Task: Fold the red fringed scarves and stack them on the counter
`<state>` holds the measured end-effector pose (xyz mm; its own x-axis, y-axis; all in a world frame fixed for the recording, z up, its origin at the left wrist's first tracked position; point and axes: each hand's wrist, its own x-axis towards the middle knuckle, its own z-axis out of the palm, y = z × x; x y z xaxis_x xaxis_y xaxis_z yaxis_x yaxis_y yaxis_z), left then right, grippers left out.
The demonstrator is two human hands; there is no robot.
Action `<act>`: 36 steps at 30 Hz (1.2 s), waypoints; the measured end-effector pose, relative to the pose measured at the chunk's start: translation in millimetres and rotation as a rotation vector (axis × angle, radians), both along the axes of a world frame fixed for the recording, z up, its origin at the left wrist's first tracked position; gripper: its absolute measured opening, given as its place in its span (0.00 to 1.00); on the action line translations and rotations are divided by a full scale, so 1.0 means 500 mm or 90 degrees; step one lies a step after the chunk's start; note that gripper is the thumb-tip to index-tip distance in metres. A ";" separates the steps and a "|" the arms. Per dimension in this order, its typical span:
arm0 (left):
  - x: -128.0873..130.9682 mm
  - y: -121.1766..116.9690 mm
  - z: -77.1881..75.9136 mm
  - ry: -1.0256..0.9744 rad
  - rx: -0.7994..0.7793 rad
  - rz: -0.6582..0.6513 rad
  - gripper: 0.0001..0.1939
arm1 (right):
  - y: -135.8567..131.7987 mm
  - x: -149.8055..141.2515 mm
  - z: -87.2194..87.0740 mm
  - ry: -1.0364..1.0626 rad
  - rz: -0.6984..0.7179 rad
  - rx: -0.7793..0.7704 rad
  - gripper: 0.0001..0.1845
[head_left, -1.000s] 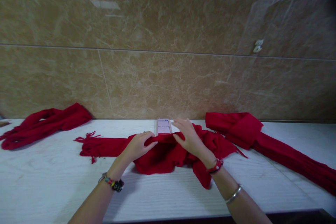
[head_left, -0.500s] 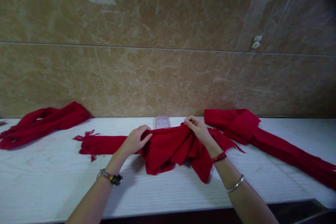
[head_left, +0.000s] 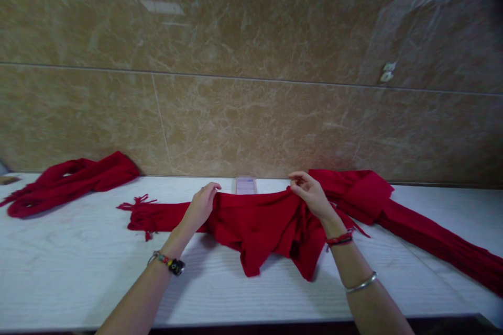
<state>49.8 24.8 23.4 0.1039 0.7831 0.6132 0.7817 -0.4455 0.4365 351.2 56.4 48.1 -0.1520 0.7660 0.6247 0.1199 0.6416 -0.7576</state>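
A red fringed scarf (head_left: 251,220) stretches between my hands over the white table, its upper edge pulled nearly straight and its lower folds hanging loose. My left hand (head_left: 202,205) grips that edge at the left. At the right, my right hand (head_left: 310,196) pinches the edge between thumb and fingers. The scarf's narrow tasselled end lies flat on the table beyond my left wrist. Part of its other end shows behind my right wrist.
To the left lies a looped red scarf (head_left: 74,183). A folded red scarf (head_left: 361,193) runs off toward the right edge. Behind my hands, a phone-like flat object (head_left: 245,186) rests on the table (head_left: 98,272) against the marbled wall (head_left: 236,125).
My right hand has moved to the right, drawing the scarf's upper edge straighter and wider. The folds below have shifted. My left hand keeps hold. The view has shifted slightly.
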 end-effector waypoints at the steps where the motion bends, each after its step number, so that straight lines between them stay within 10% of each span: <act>1: 0.001 -0.004 0.002 -0.009 -0.006 -0.005 0.12 | 0.000 -0.002 -0.002 -0.069 0.009 0.005 0.15; 7: 0.003 -0.021 0.005 0.127 -0.040 -0.107 0.21 | 0.029 0.005 -0.021 -0.151 -0.218 0.066 0.12; 16: -0.026 -0.012 0.015 0.074 0.047 0.057 0.13 | 0.052 0.029 -0.039 -0.210 -0.389 0.102 0.12; 21: 0.004 -0.032 0.030 0.059 -0.068 -0.058 0.10 | -0.028 -0.099 -0.026 -0.347 -0.203 0.311 0.14; 26: 0.034 -0.053 0.040 0.092 -0.061 -0.136 0.10 | -0.072 -0.197 -0.057 -0.421 0.015 0.243 0.19; 36: -0.037 -0.007 0.015 0.238 -0.060 0.057 0.11 | 0.008 -0.085 -0.041 0.066 -0.075 -0.047 0.07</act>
